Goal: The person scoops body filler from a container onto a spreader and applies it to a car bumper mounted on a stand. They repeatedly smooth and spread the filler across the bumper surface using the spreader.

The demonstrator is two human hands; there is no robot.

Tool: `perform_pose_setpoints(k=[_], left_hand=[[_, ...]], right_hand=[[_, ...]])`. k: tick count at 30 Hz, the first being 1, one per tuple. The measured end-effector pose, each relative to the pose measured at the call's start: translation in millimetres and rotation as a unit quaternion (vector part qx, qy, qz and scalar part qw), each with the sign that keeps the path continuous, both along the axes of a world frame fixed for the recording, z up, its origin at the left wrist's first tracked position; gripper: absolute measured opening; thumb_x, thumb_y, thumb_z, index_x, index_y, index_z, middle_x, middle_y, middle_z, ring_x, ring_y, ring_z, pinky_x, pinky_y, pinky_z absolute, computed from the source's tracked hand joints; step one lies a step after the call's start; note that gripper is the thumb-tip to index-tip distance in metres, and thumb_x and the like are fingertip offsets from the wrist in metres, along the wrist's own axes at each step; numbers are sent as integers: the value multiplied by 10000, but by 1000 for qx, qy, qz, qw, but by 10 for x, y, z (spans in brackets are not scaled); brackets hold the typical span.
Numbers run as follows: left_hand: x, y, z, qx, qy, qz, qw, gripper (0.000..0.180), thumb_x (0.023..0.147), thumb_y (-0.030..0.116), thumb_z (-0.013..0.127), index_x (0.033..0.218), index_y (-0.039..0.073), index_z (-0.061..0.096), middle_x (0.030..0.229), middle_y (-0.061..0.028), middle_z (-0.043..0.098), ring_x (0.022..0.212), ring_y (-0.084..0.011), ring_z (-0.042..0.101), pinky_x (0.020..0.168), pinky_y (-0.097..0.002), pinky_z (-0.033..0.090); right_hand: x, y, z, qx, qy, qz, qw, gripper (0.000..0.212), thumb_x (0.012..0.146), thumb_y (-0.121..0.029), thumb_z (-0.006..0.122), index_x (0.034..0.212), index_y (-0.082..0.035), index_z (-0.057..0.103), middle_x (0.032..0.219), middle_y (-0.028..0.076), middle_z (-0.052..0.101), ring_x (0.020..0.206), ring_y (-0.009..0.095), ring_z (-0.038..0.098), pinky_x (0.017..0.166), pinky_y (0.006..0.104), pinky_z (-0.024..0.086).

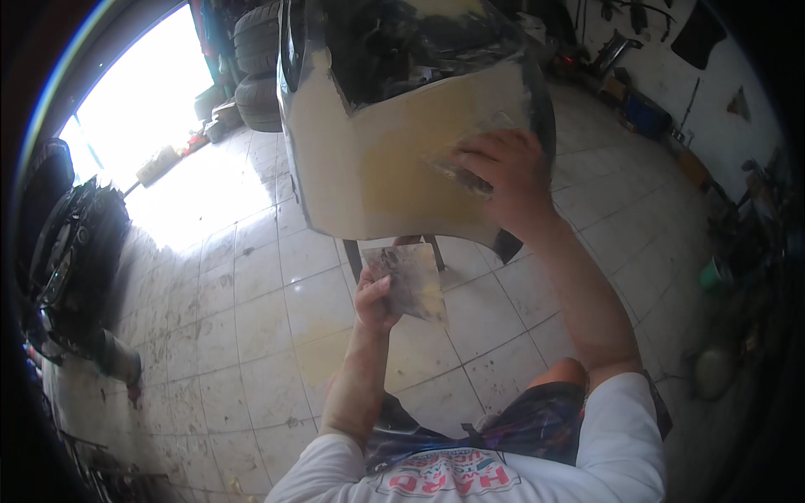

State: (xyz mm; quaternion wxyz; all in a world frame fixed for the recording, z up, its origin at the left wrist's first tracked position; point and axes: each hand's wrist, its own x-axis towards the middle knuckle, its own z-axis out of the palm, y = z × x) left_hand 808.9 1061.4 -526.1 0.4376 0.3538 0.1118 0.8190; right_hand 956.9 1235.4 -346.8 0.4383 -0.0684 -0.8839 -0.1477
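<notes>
A car body panel (pixel 331 168), cream with a broad patch of yellow filler (pixel 402 176), stands in front of me. My right hand (pixel 510 176) is at its right side, fingers bent over a thin, flat, smeared sheet (pixel 444 161) that lies against the filler; blur hides its exact kind. Below the panel's lower edge, my left hand (pixel 376 302) grips a thin square board (pixel 412 281) by its left side, thumb on top. Grey and yellow smears cover the board's face.
Stacked tyres (pixel 258 105) stand behind the panel at the left, beside a bright doorway. Dark car parts (pixel 84 226) line the left side. Along the right wall are a blue container (pixel 646 113) and a green can (pixel 715 275). Pale tiles (pixel 260 302) with yellow stains cover the floor.
</notes>
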Motion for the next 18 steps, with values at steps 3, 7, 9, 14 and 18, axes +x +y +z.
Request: perform_pose_setpoints(k=[3, 7, 9, 14, 18], left_hand=[[38, 23, 34, 18, 19, 17, 1000, 719, 831, 169, 702, 1435, -135, 458, 1498, -279, 473, 1339, -364, 536, 1112, -465, 462], [103, 62, 74, 43, 2, -2, 999, 700, 837, 158, 688, 1443, -108, 459, 1411, -244, 550, 1282, -336, 583, 1081, -460, 491], [118, 57, 49, 37, -4, -14, 999, 703, 840, 156, 685, 1455, -93, 453, 1410, -239, 553, 1286, -332, 583, 1070, -460, 500], [60, 48, -81, 25, -34, 4, 999, 604, 885, 137, 659, 1431, -46, 479, 1394, -195, 578, 1246, -310, 613, 1037, -456, 525], [152, -8, -83, 77, -41, -28, 996, 497, 977, 123, 604, 1439, 9, 462, 1382, -153, 580, 1252, -282, 601, 1050, -451, 514]], right_hand=[[130, 36, 218, 29, 34, -19, 999, 437, 714, -75, 750, 1135, -191, 744, 1118, -31, 674, 1109, 201, 596, 1014, 418, 390], [-127, 136, 369, 51, 94, 6, 994, 444, 716, -75, 745, 1144, -192, 738, 1135, -29, 674, 1115, 207, 596, 1010, 425, 389], [-207, 131, 206, 31, 80, 12, 996, 447, 717, -77, 741, 1150, -188, 734, 1141, -27, 669, 1116, 209, 595, 1006, 431, 388], [127, 4, -450, -32, -1, 34, 999, 509, 665, -41, 759, 1163, -139, 721, 1180, 9, 659, 1128, 252, 587, 1003, 442, 390], [635, -294, -669, -98, -7, 16, 995, 489, 694, -26, 727, 1173, -126, 707, 1200, 36, 647, 1159, 282, 573, 1018, 453, 403]])
